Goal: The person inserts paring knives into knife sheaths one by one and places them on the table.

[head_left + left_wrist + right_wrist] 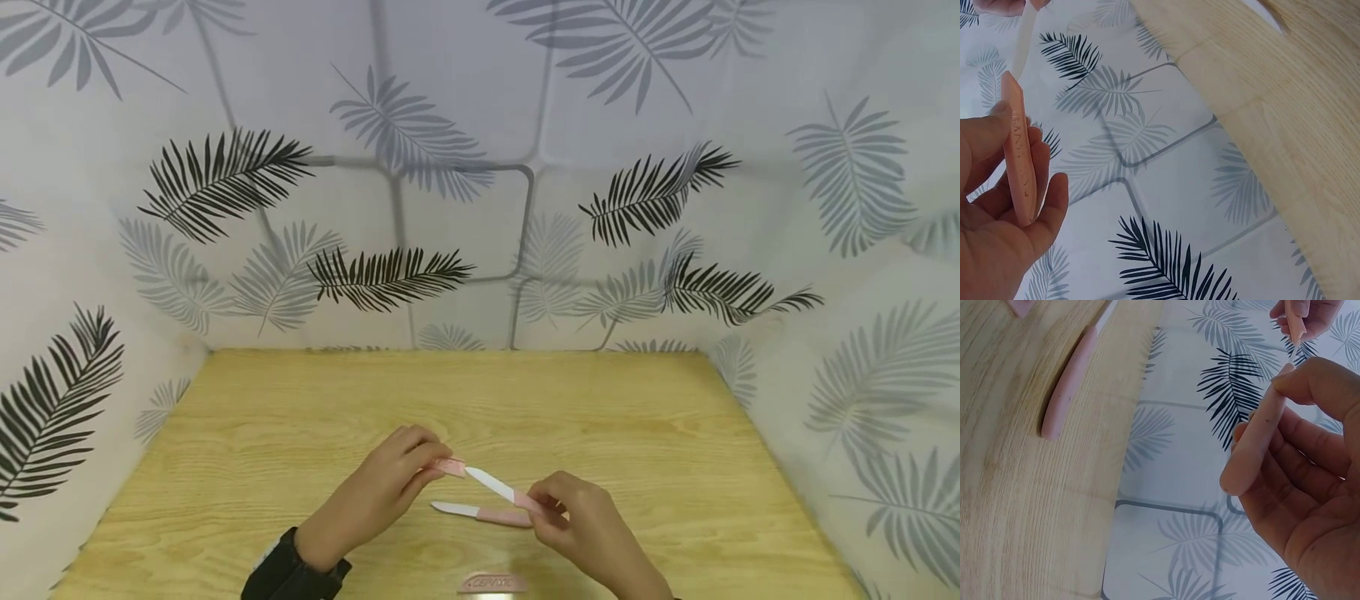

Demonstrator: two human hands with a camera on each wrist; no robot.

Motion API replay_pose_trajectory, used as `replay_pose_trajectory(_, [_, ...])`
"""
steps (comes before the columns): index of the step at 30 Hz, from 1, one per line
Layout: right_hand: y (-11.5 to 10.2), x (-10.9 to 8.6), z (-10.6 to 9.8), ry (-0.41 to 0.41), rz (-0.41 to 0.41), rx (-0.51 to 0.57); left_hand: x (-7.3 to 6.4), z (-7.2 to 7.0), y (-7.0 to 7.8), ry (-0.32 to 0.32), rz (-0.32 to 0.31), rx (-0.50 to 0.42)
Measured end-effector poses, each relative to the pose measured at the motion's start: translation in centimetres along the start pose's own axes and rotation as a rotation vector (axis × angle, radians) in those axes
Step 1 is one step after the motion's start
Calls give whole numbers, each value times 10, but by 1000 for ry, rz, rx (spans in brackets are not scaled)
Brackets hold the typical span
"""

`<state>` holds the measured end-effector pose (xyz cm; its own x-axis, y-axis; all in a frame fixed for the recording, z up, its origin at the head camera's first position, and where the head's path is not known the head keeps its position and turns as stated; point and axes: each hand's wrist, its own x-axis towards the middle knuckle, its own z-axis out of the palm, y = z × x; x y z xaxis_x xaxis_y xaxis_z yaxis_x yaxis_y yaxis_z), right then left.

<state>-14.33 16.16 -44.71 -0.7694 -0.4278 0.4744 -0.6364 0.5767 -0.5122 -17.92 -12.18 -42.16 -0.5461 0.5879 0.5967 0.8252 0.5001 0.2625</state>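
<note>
My left hand (386,475) pinches a pink blade sheath (1020,156) with raised lettering between thumb and fingers. My right hand (588,521) grips the pink handle of a white-bladed knife (491,483). In the head view the blade tip points at the sheath's open end, very close to it; whether they touch I cannot tell. Just below the hands, a second knife (504,517) with a white blade and pink handle lies on the table. Its handle also shows at the left of the right wrist view.
A pink piece with raised lettering (492,582) lies at the table's near edge, partly cut off by the frame. The wood-grain table (360,392) is bordered at the back and sides by white leaf-patterned cloth (465,225).
</note>
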Motion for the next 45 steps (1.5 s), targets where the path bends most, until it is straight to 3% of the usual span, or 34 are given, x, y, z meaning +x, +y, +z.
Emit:
replay_pose_trajectory(13, [1, -2, 1, -29, 72, 1, 2, 0, -2, -12, 48, 0])
replay_pose_trajectory(22, [-1, 0, -2, -46, 54, 5, 4, -2, 0, -4, 92, 1])
replay_pose_trajectory(31, [-2, 1, -4, -80, 96, 12, 6, -1, 0, -30, 128, 7])
replay_pose_trajectory(39, [1, 1, -5, -71, 60, -77, 7, 3, 0, -45, 159, 37])
replay_pose_trajectory(45, [2, 1, -4, -43, 26, -87, 7, 7, 2, -52, 168, 34])
